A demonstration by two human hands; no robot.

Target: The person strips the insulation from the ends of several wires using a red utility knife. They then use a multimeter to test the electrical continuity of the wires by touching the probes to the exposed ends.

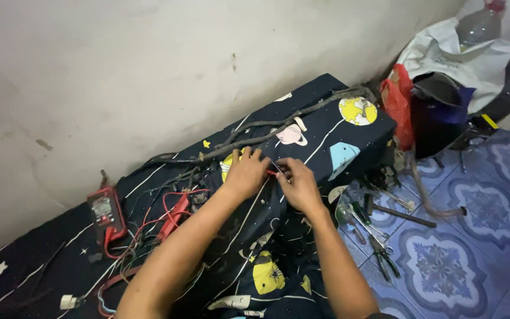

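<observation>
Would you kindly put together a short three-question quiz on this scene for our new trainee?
1. True or false: the red multimeter lies to the left of both hands.
2. What do the left hand and right hand pinch between them? A) a small red wire B) a screwdriver C) a bottle
3. Fill in: the pliers lie on the patterned blue ____, off the mattress.

Key
1. True.
2. A: the small red wire shows between the fingertips.
3. Floor.
</observation>
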